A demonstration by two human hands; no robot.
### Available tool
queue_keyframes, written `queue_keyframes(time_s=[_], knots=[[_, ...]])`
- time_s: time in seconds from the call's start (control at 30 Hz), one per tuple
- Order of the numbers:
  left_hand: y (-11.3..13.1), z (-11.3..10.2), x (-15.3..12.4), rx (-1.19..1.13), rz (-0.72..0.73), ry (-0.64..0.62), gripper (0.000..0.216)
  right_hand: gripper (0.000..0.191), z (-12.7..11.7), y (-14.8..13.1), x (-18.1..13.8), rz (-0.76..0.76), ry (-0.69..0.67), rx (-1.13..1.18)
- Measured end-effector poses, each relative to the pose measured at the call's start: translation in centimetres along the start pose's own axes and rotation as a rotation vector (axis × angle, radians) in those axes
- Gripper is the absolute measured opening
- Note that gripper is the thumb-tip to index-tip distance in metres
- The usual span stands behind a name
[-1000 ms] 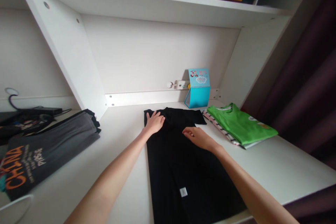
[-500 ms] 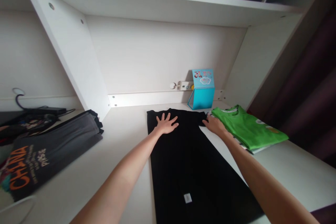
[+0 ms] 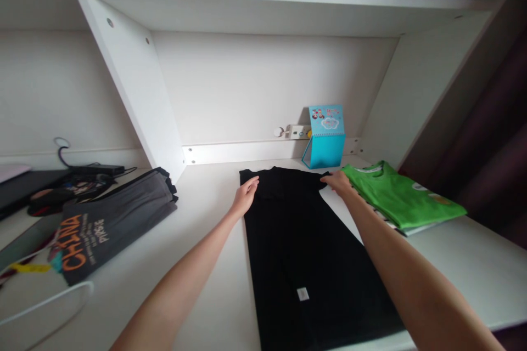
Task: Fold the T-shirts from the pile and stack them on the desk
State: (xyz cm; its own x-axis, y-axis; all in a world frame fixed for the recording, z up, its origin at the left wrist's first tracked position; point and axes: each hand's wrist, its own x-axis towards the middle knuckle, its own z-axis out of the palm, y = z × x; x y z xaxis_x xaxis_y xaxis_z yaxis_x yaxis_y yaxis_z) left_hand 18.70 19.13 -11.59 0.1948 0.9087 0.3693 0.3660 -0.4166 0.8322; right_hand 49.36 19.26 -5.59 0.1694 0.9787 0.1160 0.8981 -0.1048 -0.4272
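A black T-shirt [image 3: 296, 230] lies flat and long on the white desk, with a small white label near its lower part. My left hand [image 3: 245, 196] is at the shirt's upper left edge, its fingers drawn together on the cloth. At the upper right, my right hand [image 3: 338, 181] pinches the short sleeve corner of the same shirt. Just right of that hand lies a folded green T-shirt [image 3: 395, 192] on top of other folded cloth.
Folded grey clothing [image 3: 123, 219] with orange lettering lies at the left, near hangers [image 3: 61, 148] and dark items. A blue desk calendar [image 3: 327, 145] stands behind the shirt by a power socket [image 3: 298, 131]. A shelf [image 3: 288, 8] with toys hangs above.
My left hand has gone from lying spread on the black T-shirt to its left edge, fingers now closed. My right hand stays at the right sleeve. The view has shifted slightly left.
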Motion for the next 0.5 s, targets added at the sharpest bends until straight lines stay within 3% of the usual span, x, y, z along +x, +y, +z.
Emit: queue_keyframes(time_s=[0.1,0.17,0.33,0.43,0.5], knots=[[-0.4,0.1,0.2,-0.107,-0.020,0.005,0.043,0.030,-0.4,-4.5,-0.1,0.027,0.084,-0.064],[-0.5,0.1,0.3,-0.099,-0.039,0.018,0.045,0.033,0.2,-8.4,-0.8,-0.036,0.103,-0.094],[-0.9,-0.3,0.6,-0.050,-0.091,0.050,0.049,0.031,4.2,-16.7,-4.8,-0.252,0.005,-0.160],[-1.1,-0.6,0.7,-0.005,-0.074,0.019,0.045,0.038,5.0,-17.7,-8.1,-0.373,-0.100,-0.191],[-1.1,-0.6,0.6,0.053,-0.048,-0.005,0.043,0.040,3.9,-16.1,-10.3,-0.427,-0.133,-0.206]])
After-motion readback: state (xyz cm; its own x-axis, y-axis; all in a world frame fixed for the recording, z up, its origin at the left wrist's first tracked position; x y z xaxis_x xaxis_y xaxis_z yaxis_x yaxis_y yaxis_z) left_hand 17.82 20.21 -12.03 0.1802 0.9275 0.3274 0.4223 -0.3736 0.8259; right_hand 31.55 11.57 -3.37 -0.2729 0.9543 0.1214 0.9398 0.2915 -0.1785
